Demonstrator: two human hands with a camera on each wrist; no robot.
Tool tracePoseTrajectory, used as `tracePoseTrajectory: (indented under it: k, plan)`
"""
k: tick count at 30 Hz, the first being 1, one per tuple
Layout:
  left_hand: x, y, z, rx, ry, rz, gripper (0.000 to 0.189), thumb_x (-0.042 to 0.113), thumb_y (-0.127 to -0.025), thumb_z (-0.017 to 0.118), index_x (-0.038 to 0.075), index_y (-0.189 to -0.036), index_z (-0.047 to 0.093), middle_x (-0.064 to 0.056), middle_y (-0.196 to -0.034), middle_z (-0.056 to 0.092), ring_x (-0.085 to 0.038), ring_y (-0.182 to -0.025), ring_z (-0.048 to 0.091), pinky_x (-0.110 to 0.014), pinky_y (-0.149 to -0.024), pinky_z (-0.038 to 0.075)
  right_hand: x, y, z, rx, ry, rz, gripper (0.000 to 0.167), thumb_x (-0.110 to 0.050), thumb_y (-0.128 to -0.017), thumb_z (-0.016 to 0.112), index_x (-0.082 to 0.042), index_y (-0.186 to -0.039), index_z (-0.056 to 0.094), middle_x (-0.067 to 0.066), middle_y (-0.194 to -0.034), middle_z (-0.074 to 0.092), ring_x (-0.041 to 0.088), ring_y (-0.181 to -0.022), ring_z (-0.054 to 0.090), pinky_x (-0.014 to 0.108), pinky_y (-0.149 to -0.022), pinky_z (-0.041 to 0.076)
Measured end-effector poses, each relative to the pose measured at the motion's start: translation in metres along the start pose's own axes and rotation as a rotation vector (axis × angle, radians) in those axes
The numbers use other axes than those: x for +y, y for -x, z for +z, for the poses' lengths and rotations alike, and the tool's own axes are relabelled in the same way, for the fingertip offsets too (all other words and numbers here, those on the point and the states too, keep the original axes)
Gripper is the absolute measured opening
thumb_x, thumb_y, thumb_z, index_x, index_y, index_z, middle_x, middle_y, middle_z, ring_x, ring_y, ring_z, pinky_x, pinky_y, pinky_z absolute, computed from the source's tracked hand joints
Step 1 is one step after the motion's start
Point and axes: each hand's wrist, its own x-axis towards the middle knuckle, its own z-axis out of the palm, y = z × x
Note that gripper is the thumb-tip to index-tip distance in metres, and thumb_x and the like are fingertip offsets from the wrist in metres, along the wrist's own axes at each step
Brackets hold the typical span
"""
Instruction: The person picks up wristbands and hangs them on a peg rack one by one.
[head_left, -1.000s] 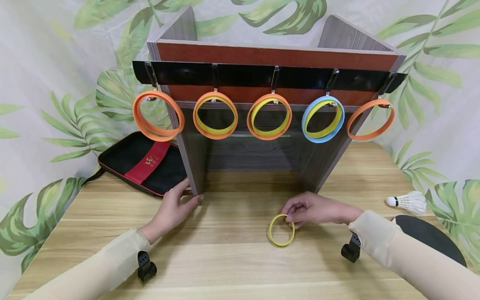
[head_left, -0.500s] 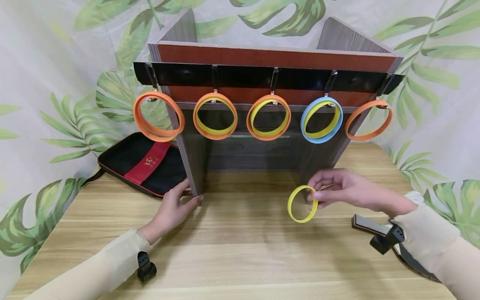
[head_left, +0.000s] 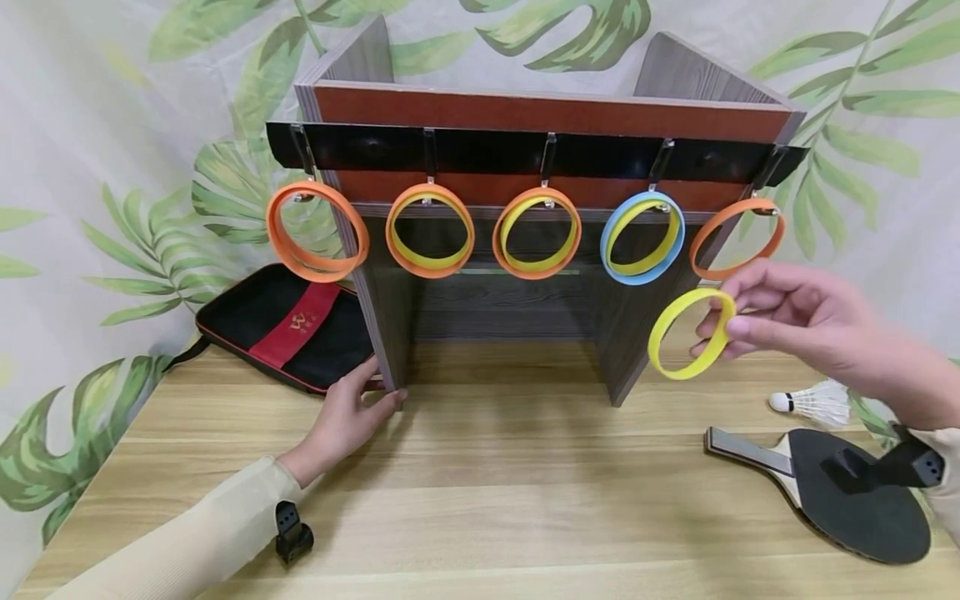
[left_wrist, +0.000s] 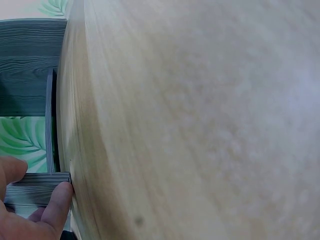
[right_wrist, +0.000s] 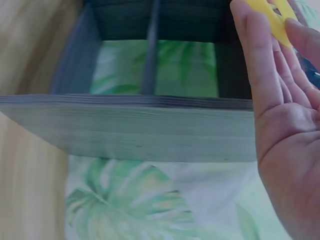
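My right hand [head_left: 813, 329] pinches a yellow silicone wristband [head_left: 656, 350] between thumb and fingers, just below an orange wristband [head_left: 722, 273] on the far-right hook. In the right wrist view the yellow band shows at the top right. Down at the table, my left hand [head_left: 345, 421] grips the front edge of the left side panel [head_left: 384, 333] of a grey wooden shelf, thumb and fingers on either side. A black bar [head_left: 487, 152] across the shelf's front carries a row of hooks. Orange bands hang at far left, orange with yellow on the middle two, blue [head_left: 610, 258] with yellow beside them.
Behind my left hand lies a black case [head_left: 255, 312] with a red stripe. To the right are a shuttlecock [head_left: 817, 403] and a black table tennis bat [head_left: 847, 508] on the wooden table [head_left: 480, 517]. A leaf-patterned cloth hangs behind the shelf.
My right hand has lifted the yellow wristband from near the tabletop and carried it up and right to the far-right hook. My left hand has stayed on the panel.
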Motion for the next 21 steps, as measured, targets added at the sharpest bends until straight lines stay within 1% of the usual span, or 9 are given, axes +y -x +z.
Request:
tracePoseTrajectory:
  k: [3,6,10,12,13,15,19,21]
  plan:
    - [0.0,0.001,0.0,-0.007,0.002,-0.011,0.054,-0.008,-0.092,0.072,-0.006,-0.143,0.055,-0.029,-0.142,0.063,-0.043,-0.111,0.071,-0.061,-0.098,0.058,-0.01,0.001,-0.005,0.084,0.004,-0.036,0.037,0.03,-0.095,0.041,0.01,-0.121,0.058,0.016,-0.112,0.08,0.022,-0.1,0.08,0.029,-0.079,0.066]
    - [0.0,0.0,-0.001,-0.015,0.01,-0.021,0.055,-0.007,-0.092,0.072,-0.006,-0.145,0.054,-0.029,-0.143,0.062,-0.044,-0.112,0.071,-0.062,-0.099,0.057,-0.019,0.0,-0.008,0.171,0.035,-0.044,0.033,0.028,-0.097,0.041,0.01,-0.118,0.058,0.015,-0.11,0.08,0.022,-0.099,0.08,0.029,-0.078,0.066]
    - [0.001,0.0,-0.001,-0.016,0.016,-0.021,0.055,-0.007,-0.093,0.072,-0.005,-0.145,0.054,-0.029,-0.144,0.062,-0.044,-0.113,0.071,-0.062,-0.1,0.057,-0.025,-0.002,-0.011,0.229,-0.025,-0.1,0.031,0.027,-0.098,0.04,0.013,-0.12,0.056,0.019,-0.11,0.079,0.025,-0.1,0.079,0.032,-0.08,0.066]
    - [0.002,0.0,-0.001,-0.013,0.018,-0.018,0.055,-0.007,-0.093,0.072,-0.005,-0.145,0.055,-0.028,-0.143,0.063,-0.043,-0.112,0.072,-0.062,-0.099,0.057,-0.025,-0.004,-0.014,0.232,-0.085,-0.143,0.03,0.026,-0.099,0.039,0.014,-0.122,0.054,0.022,-0.111,0.078,0.027,-0.102,0.079,0.033,-0.082,0.066]
    - [0.002,0.0,-0.001,-0.012,0.018,-0.018,0.055,-0.007,-0.093,0.072,-0.004,-0.145,0.055,-0.028,-0.142,0.063,-0.043,-0.112,0.072,-0.061,-0.099,0.058,-0.025,-0.005,-0.015,0.246,-0.116,-0.166,0.029,0.026,-0.099,0.039,0.016,-0.122,0.054,0.024,-0.111,0.077,0.028,-0.101,0.079,0.033,-0.082,0.066]
    - [0.003,0.0,-0.001,-0.01,0.021,-0.018,0.054,-0.007,-0.093,0.072,-0.004,-0.145,0.055,-0.028,-0.142,0.064,-0.043,-0.111,0.072,-0.061,-0.099,0.058,-0.025,-0.006,-0.016,0.306,-0.119,-0.187,0.027,0.025,-0.099,0.042,0.015,-0.12,0.055,0.024,-0.109,0.077,0.029,-0.098,0.079,0.033,-0.08,0.067]
    - [0.003,0.0,-0.002,-0.013,0.019,-0.015,0.054,-0.007,-0.093,0.071,-0.004,-0.145,0.055,-0.028,-0.142,0.063,-0.043,-0.111,0.072,-0.062,-0.098,0.058,-0.025,-0.008,-0.017,0.413,-0.103,-0.178,0.024,0.022,-0.099,0.045,0.012,-0.118,0.057,0.021,-0.109,0.078,0.026,-0.095,0.08,0.03,-0.078,0.067]
    - [0.002,0.0,-0.002,-0.016,0.018,-0.012,0.055,-0.008,-0.093,0.071,-0.005,-0.145,0.054,-0.028,-0.142,0.063,-0.043,-0.112,0.072,-0.062,-0.098,0.058,-0.024,-0.008,-0.018,0.433,-0.11,-0.158,0.024,0.02,-0.1,0.046,0.011,-0.119,0.057,0.019,-0.11,0.079,0.025,-0.095,0.08,0.029,-0.078,0.066]
